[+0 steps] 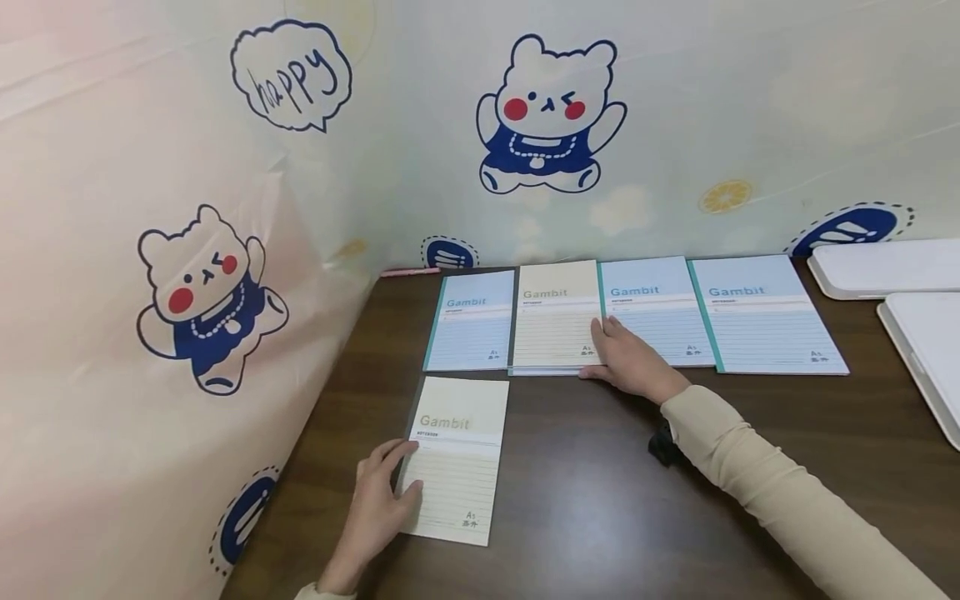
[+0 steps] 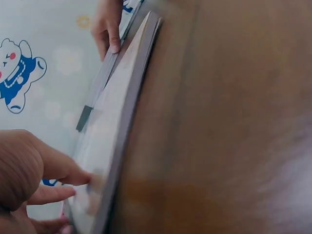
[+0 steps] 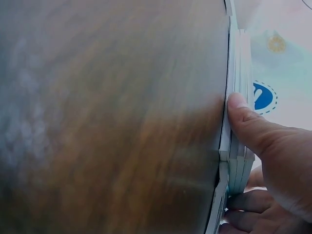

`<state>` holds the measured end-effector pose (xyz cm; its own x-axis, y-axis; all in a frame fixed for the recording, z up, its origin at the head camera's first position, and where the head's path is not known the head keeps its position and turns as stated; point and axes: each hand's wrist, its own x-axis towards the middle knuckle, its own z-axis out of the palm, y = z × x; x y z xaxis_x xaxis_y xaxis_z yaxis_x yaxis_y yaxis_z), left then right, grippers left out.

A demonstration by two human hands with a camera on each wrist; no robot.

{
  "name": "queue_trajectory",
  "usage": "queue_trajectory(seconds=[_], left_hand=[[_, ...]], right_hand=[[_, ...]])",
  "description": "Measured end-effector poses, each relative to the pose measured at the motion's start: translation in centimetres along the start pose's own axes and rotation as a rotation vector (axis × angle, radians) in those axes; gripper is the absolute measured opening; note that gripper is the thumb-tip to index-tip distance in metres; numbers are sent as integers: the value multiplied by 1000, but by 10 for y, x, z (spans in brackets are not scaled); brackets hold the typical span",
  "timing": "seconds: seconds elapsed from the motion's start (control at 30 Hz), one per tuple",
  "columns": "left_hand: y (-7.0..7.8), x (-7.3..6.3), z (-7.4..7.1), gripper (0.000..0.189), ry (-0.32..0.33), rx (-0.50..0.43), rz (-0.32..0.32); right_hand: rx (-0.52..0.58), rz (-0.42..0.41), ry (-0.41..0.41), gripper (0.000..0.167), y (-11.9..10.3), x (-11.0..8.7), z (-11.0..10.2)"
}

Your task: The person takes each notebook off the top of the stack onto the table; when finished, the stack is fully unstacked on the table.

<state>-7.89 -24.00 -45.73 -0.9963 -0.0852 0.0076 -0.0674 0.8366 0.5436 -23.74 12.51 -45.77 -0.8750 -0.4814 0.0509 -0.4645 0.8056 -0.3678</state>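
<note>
In the head view a cream Gambit notebook [image 1: 457, 467] lies by itself near the table's left side. My left hand [image 1: 382, 496] is at its left edge, fingertips and thumb touching the cover. Behind it, a second cream notebook [image 1: 555, 321] tops a small stack; a bluish edge shows beneath. My right hand [image 1: 630, 358] rests at that stack's front right corner, the thumb along the front edge and the fingers by the right edge. In the right wrist view the thumb [image 3: 243, 114] presses the edges of the stacked notebooks [image 3: 236, 170]; the fingers are partly hidden.
Blue notebooks stand in the back row: one at the left [image 1: 472, 325], one just right of the stack [image 1: 656, 321] and one farther right [image 1: 772, 325]. White flat cases [image 1: 892, 267] lie at the far right. A pink pen-like stick [image 1: 410, 272] is at the back left edge.
</note>
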Motion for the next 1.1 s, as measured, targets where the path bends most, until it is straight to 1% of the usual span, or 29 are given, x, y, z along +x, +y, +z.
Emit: queue_trajectory(seconds=[0.03, 0.1, 0.17, 0.2, 0.27, 0.33, 0.37, 0.4, 0.47, 0.5, 0.57, 0.6, 0.63, 0.7, 0.77, 0.87, 0.93, 0.97, 1.03, 1.1], left_hand=[[0, 2, -2, 46, 3, 9, 3], [2, 9, -8, 45, 19, 25, 31], [8, 21, -13, 46, 51, 24, 83], [13, 29, -15, 48, 64, 22, 117], [27, 48, -14, 54, 87, 9, 204], [46, 71, -8, 62, 67, 15, 269], [56, 83, -2, 67, 42, 24, 295], [66, 95, 5, 73, 2, 34, 315], [83, 118, 21, 86, -102, 43, 329], [90, 129, 29, 91, -159, 42, 324], [100, 147, 45, 101, -251, 31, 304], [103, 155, 51, 104, -284, 28, 284], [105, 161, 56, 106, -303, 28, 264], [107, 169, 65, 109, -308, 34, 227], [108, 173, 70, 112, -298, 47, 197], [108, 174, 74, 117, -283, 50, 182], [110, 174, 76, 119, -281, 43, 186], [111, 174, 77, 120, -280, 44, 192], [114, 174, 78, 120, -277, 38, 199], [117, 174, 79, 119, -274, 33, 210]], right_hand=[[1, 1, -3, 82, -1, 1, 0], [-6, 3, -9, 83, -2, 2, 0], [-9, 10, -10, 83, -3, 4, 0], [-13, 12, -9, 83, -3, 5, 0], [-20, 15, -9, 84, -4, 7, 0], [-17, 14, -10, 84, -5, 8, 0], [-16, 13, -11, 84, -5, 9, 1], [-18, 11, -11, 84, -6, 9, 2], [-9, 14, -17, 84, -7, 9, 4], [-1, 17, -19, 85, -7, 9, 5], [10, 18, -21, 85, -9, 8, 7], [13, 16, -20, 86, -10, 8, 8], [17, 14, -20, 86, -10, 8, 10], [17, 3, -15, 85, -11, 8, 12], [12, 5, -19, 87, -11, 8, 12], [15, 25, -34, 94, -9, 6, 8], [10, 32, -25, 96, -7, 6, 4], [7, 33, -7, 91, -6, 8, 2], [-11, 41, 56, 73, -4, 12, -1], [8, 78, 134, 55, -2, 18, -2]])
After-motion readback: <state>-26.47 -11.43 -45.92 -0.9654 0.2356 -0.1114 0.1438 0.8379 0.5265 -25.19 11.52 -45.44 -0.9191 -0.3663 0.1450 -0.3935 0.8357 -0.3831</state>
